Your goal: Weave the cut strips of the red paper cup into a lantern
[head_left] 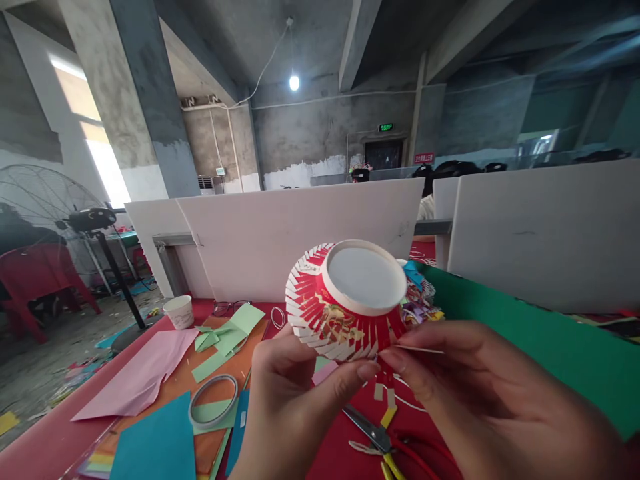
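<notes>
A red and white paper cup (345,320) is cut into many narrow strips that fan out and fold over into a white woven rim. Its round white base (367,277) faces up and toward me. My left hand (300,393) grips the cup's lower left edge, thumb along the front. On the right side, my right hand (480,387) pinches one of the cup's strips between thumb and forefinger. A few uncut-looking strips hang below the cup. Under the hands lie scissors (380,437) with red and yellow handles, blades pointing left.
Blue paper (153,440), pink paper (140,373), green paper pieces (240,327) and a roll of tape (214,402) lie on the left. Behind them stand a white paper cup (179,312) and glasses (227,307). White panels (300,240) border the red table; a fan (93,219) stands left.
</notes>
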`<state>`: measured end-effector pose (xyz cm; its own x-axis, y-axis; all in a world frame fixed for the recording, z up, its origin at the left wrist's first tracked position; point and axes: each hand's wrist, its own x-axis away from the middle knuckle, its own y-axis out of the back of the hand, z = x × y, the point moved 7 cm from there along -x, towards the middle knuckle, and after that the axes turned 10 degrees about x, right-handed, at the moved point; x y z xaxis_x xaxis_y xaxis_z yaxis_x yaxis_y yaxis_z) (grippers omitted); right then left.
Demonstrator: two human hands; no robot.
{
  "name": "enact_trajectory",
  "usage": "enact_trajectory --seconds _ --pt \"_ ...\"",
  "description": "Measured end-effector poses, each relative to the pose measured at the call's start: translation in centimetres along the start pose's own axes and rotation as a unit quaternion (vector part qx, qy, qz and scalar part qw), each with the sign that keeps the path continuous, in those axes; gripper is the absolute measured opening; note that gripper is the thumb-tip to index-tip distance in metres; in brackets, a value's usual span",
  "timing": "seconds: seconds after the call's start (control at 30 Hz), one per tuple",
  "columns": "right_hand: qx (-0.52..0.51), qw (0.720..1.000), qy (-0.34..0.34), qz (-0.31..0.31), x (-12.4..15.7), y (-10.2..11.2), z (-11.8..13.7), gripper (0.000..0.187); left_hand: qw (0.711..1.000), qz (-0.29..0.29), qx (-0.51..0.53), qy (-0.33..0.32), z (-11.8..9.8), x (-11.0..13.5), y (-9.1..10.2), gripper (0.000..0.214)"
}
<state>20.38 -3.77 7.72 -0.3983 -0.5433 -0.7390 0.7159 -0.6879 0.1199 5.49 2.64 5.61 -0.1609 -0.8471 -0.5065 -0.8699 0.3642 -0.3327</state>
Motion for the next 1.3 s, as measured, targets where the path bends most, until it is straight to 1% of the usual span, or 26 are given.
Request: enact_trajectory --seconds 0.03,0.07,0.13,0.2,0.23,0.33,0.4,0.47,0.57,0.7,0.83,0.93,1.0,1.17,1.3 --pt "0.006 1.000 -0.002 -0.003 -0.1 0.0 0.0 0.003 1.000 -0.001 -0.002 -0.003 0.0 0.0 0.0 0.007" --pt "0.011 1.000 -0.002 -0.007 -0.3 -0.1 0.1 0.003 1.000 -0.002 -0.004 -0.007 0.0 0.0 0.0 0.007" --pt "0.019 1.000 -0.002 -0.014 -0.5 -0.3 0.1 0.010 1.000 -0.010 0.004 -0.017 -0.2 -0.1 0.2 0.010" --pt "0.022 1.000 0.000 -0.016 -0.7 -0.4 0.1 0.013 1.000 -0.010 0.022 -0.012 -0.3 -0.3 0.3 0.013" --pt "0.022 1.000 0.001 -0.016 -0.7 -0.4 0.1 0.013 0.999 0.000 0.032 -0.001 -0.3 -0.4 0.2 0.013" --pt "0.020 1.000 0.000 -0.011 -0.5 -0.4 0.1 0.011 0.995 0.059 0.068 0.037 -0.3 -0.5 -0.4 0.015" --pt "0.015 1.000 -0.001 -0.006 -0.4 -0.2 0.1 0.006 0.993 0.071 0.085 0.047 -0.4 -0.5 -0.5 0.014" --pt "0.007 1.000 0.002 0.005 -0.2 -0.2 0.3 0.002 0.993 0.055 0.088 0.052 -0.5 -0.5 -0.2 0.010" --pt "-0.010 0.999 0.002 0.031 -0.1 -0.3 0.3 0.013 0.997 0.025 0.061 0.044 -0.6 -0.4 0.0 0.006" --pt "-0.025 0.998 0.000 0.053 -0.1 -0.6 0.2 0.020 1.000 -0.002 0.023 0.020 -1.0 -0.4 0.2 0.006" --pt "-0.021 0.998 0.016 0.064 -0.2 -0.6 0.1 0.019 0.999 0.006 0.031 0.017 -0.9 -0.4 0.1 0.005" --pt "-0.010 0.997 0.017 0.075 -0.3 -0.5 0.2 0.019 0.997 0.032 0.065 0.038 -0.6 -0.3 -0.5 0.008" --pt "-0.006 0.996 0.018 0.089 -0.4 -0.6 0.3 0.020 0.995 0.040 0.078 0.051 -0.5 -0.3 -1.0 0.010" --pt "0.007 0.995 0.043 0.085 -0.5 -0.6 1.1 0.015 0.996 0.030 0.076 0.047 -0.7 -0.3 -1.7 0.007" --pt "0.015 0.993 0.061 0.103 -0.2 -0.7 1.5 0.016 0.996 0.008 0.078 0.037 -0.9 -0.1 -1.6 0.007"
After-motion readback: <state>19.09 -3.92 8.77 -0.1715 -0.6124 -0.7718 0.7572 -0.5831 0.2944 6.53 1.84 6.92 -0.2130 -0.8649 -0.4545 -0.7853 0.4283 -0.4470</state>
